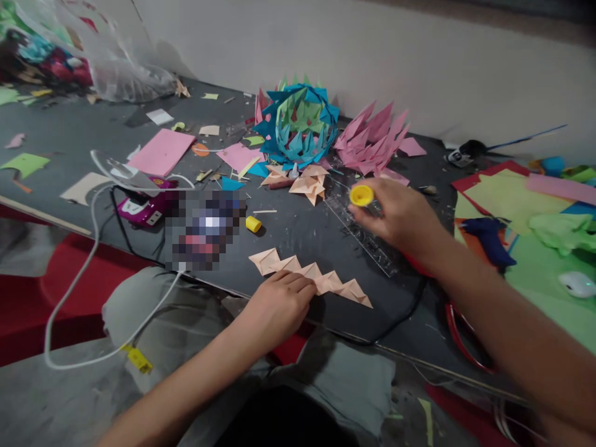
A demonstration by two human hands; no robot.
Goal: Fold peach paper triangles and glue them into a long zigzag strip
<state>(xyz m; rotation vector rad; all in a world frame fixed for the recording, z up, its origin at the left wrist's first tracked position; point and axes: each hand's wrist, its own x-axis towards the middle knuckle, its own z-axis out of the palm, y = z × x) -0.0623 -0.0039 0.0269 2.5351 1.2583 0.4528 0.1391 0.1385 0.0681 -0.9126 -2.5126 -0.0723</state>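
Observation:
A zigzag strip of folded peach paper point(329, 280) lies near the table's front edge. Over its middle rests my left hand point(284, 305), fingers curled and pressed on the strip; the thumb is hidden. My right hand point(399, 214) is raised to the right above the table, closed around a yellow glue stick point(362, 195) whose round end faces me. A small yellow cap point(253, 224) lies on its side beyond the strip. Farther back sit more folded peach pieces point(308, 184), a blue and green paper ring point(302, 124) and a pink spiky paper piece point(370, 139).
A clear ruler point(358, 236) lies below my right hand. To the left are a blurred-out phone point(207, 226), a purple power strip point(146, 208) and a white cable point(95, 217). Coloured sheets point(503, 192) and an earbud case point(577, 284) lie right. A wall point(372, 56) stands behind.

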